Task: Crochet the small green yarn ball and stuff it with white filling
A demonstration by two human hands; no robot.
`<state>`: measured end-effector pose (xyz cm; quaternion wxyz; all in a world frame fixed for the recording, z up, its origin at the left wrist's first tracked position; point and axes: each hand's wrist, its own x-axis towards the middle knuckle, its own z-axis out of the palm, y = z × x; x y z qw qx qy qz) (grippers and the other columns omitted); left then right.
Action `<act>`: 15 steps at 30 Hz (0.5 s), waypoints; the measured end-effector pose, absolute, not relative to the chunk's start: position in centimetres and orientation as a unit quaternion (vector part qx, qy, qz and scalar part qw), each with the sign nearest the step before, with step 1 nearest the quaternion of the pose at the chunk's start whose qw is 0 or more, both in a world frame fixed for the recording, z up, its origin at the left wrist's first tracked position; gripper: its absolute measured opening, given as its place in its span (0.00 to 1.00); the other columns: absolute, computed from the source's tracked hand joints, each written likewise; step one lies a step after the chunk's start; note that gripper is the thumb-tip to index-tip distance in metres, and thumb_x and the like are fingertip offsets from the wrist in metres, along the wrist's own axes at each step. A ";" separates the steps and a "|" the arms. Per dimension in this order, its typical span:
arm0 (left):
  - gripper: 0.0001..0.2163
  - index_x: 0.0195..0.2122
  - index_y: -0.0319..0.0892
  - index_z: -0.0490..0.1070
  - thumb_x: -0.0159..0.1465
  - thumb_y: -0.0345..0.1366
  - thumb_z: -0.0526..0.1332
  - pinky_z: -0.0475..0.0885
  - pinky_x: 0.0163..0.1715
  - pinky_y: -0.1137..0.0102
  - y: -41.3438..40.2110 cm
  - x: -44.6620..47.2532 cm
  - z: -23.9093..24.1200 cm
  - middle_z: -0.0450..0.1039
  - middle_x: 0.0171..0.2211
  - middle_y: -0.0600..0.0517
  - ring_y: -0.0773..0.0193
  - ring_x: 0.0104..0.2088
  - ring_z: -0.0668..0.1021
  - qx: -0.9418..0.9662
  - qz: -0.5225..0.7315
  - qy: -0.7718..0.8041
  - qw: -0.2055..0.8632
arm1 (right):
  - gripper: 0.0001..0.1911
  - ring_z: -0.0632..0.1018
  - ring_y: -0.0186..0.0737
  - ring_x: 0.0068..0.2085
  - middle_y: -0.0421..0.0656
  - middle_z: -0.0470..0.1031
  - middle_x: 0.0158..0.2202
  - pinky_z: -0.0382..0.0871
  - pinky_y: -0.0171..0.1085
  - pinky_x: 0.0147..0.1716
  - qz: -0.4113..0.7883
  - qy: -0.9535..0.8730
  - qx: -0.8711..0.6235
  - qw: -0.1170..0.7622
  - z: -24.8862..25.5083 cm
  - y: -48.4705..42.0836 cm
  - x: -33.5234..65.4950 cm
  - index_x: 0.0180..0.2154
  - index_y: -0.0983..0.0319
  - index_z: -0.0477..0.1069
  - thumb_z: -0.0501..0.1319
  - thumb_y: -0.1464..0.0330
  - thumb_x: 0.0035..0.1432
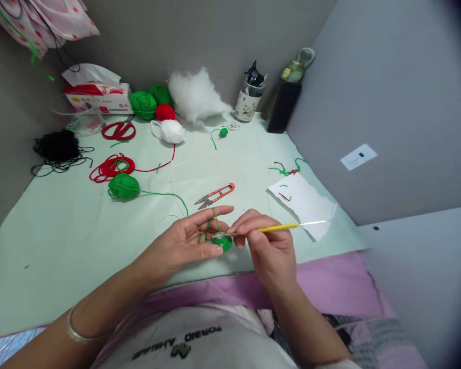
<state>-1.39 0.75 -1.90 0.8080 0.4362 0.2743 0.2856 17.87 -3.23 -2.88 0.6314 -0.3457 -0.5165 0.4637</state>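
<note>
Between my two hands is a small green crochet piece. My left hand pinches its near side with the thumb, and green yarn runs over the raised index finger and between the other fingers. My right hand grips a crochet hook by its yellow handle; the hook's thin metal tip reaches into or against the top of the green piece. The yarn trails left to a green yarn ball. Just beyond my fingers lie orange thread snips, blades pointing left.
Behind stand a tissue box, more yarn balls, white stuffing, a pen cup and a dark phone. Red scissors, red yarn and black yarn lie left. White paper lies right.
</note>
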 end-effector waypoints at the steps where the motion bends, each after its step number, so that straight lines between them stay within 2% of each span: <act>1: 0.29 0.63 0.52 0.73 0.60 0.34 0.74 0.70 0.50 0.63 0.6 -1.2 -2.0 0.77 0.48 0.48 0.55 0.51 0.76 0.434 0.289 0.271 0.809 | 0.07 0.77 0.37 0.31 0.42 0.81 0.35 0.73 0.38 0.32 0.437 -0.532 -0.352 0.634 -3.0 -3.3 17.7 0.40 0.54 0.84 0.66 0.63 0.67; 5: 0.34 0.65 0.52 0.71 0.57 0.33 0.75 0.72 0.49 0.62 0.3 -0.8 -2.1 0.77 0.46 0.49 0.55 0.51 0.77 0.427 0.300 0.266 0.811 | 0.07 0.78 0.41 0.35 0.43 0.82 0.35 0.74 0.41 0.35 0.388 -0.558 -0.362 0.638 -3.2 -3.3 17.3 0.41 0.52 0.84 0.65 0.65 0.68; 9: 0.38 0.67 0.55 0.68 0.56 0.33 0.76 0.70 0.51 0.63 0.6 -1.3 -1.7 0.74 0.43 0.52 0.60 0.46 0.77 0.438 0.288 0.290 0.801 | 0.08 0.79 0.41 0.36 0.43 0.83 0.36 0.75 0.42 0.37 0.390 -0.578 -0.351 0.625 -2.7 -3.3 17.3 0.42 0.52 0.84 0.64 0.66 0.68; 15: 0.43 0.71 0.55 0.62 0.55 0.36 0.76 0.69 0.51 0.62 1.4 -1.7 -1.0 0.73 0.40 0.53 0.59 0.44 0.75 0.498 0.265 0.310 0.765 | 0.08 0.81 0.42 0.42 0.44 0.82 0.40 0.78 0.43 0.41 0.356 -0.645 -0.366 0.568 -2.2 -3.7 18.1 0.45 0.51 0.83 0.65 0.67 0.67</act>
